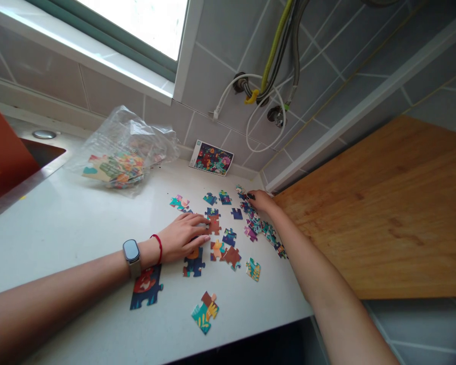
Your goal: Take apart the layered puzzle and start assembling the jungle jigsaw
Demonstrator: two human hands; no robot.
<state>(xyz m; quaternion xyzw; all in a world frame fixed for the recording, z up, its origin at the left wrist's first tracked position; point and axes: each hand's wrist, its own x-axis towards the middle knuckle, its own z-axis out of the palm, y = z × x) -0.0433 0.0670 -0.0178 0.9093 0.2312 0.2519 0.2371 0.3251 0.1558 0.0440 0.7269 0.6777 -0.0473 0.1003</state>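
My left hand [184,236] lies flat, palm down, on the white counter with its fingers spread, the fingertips beside a brown puzzle piece [214,223]. Partly beneath and beside it are a dark blue piece [193,263] and, by the wrist, a red and blue piece [146,289]. At the right, my right hand [259,200] pinches a dark puzzle piece [251,196] above a heap of mixed pieces [255,222]. More loose pieces lie between the hands, among them a brown one [232,257] and a green and yellow one [253,269].
A clear plastic bag [117,152] with more pieces stands at the back left. A picture card [212,158] leans on the tiled wall. A wooden board [387,213] borders the right side. Hoses [277,50] hang above; an orange object [5,152] is far left.
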